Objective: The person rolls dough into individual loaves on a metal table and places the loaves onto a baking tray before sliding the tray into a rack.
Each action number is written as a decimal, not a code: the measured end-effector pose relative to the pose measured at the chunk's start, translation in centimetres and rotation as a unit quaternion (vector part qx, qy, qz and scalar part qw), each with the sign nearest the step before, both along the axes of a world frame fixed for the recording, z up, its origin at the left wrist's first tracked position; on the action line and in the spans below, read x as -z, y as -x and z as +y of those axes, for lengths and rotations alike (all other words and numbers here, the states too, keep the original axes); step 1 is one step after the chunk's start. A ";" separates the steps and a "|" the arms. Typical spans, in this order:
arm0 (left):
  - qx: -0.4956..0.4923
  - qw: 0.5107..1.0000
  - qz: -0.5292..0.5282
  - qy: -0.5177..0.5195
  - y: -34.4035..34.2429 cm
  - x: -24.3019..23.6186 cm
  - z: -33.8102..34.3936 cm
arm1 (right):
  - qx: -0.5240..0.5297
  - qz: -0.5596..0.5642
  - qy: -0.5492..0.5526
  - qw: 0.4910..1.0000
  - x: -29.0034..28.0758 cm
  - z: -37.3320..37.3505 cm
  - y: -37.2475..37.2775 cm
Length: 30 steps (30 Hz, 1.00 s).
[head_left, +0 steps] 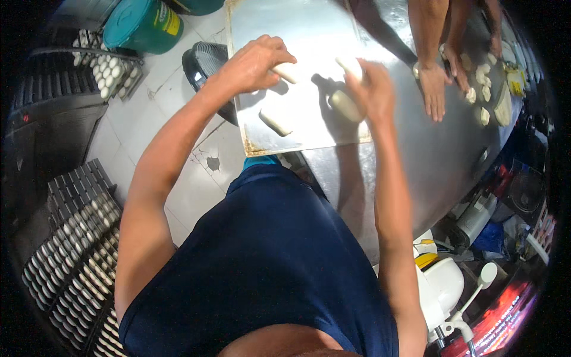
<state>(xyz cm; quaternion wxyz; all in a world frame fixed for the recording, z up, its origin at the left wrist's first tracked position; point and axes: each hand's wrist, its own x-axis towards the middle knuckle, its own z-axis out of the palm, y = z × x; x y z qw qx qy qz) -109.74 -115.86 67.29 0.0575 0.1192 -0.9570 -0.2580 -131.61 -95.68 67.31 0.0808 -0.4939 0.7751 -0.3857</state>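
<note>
My left hand (259, 64) is closed round a short roll of pale dough (286, 72), held over the left part of a metal baking tray (315, 135). Over the tray's right side, my right hand (373, 92) grips another dough roll (349, 67) between thumb and fingers. Two more rolls lie on the tray: one dough roll (276, 122) near the front left, and a second dough roll (346, 106) just beside my right hand. Both rolls in my hands appear slightly raised, with shadows on the bright metal.
The tray rests on a steel table (416, 178). At the far right, a co-worker's hand (433, 92) presses on the table near several dough pieces (483, 74). On my left are a green bucket (143, 27), egg-like white items (109, 74) and racks of dough rolls (71, 256). A white machine (440, 285) stands at lower right.
</note>
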 end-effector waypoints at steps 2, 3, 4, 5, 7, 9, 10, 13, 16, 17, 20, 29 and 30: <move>-0.015 0.999 -0.038 0.011 -0.5 3.5 -1.6 | -0.016 0.051 0.016 0.998 2.2 -4.8 0.1; -0.022 0.997 -0.071 0.025 -0.3 4.8 -1.9 | -0.014 0.053 0.009 0.998 4.0 -5.5 0.6; -0.001 0.998 -0.070 0.010 0.3 4.9 -1.9 | -0.011 0.069 -0.054 0.996 5.9 -5.6 1.5; -0.008 0.997 -0.073 0.004 -0.5 5.3 -2.1 | -0.024 0.077 -0.112 0.990 6.3 -6.4 0.9; -0.026 0.999 -0.014 0.032 -1.4 5.8 -2.2 | -0.047 0.087 -0.121 0.988 6.5 -6.7 0.9; -0.034 0.999 -0.019 -0.002 -1.9 6.2 -2.7 | -0.029 0.087 -0.112 0.989 6.3 -6.8 0.6; -0.040 0.998 -0.024 -0.031 -2.0 6.3 -3.0 | -0.028 0.087 -0.116 0.989 6.2 -6.7 0.5; -0.009 0.997 -0.037 -0.065 -1.8 5.7 -4.2 | -0.043 0.078 -0.125 0.988 5.4 -5.7 0.8; -0.010 1.000 -0.008 -0.028 -1.9 5.5 -4.2 | 0.026 0.033 -0.095 0.995 4.3 -2.5 1.7; 0.002 1.000 -0.008 -0.027 -1.6 5.3 -4.0 | 0.077 -0.012 -0.097 0.992 4.2 -0.1 2.6; 0.034 0.999 0.025 -0.028 -1.3 5.0 -4.6 | 0.173 -0.041 -0.133 0.975 3.5 7.8 5.3; -0.028 0.985 0.157 -0.065 4.4 1.1 5.2 | 0.393 0.146 -0.223 0.880 9.5 38.4 14.2; -0.010 0.979 0.183 -0.087 7.0 0.5 8.2 | 0.403 0.171 -0.271 0.857 9.9 40.1 14.6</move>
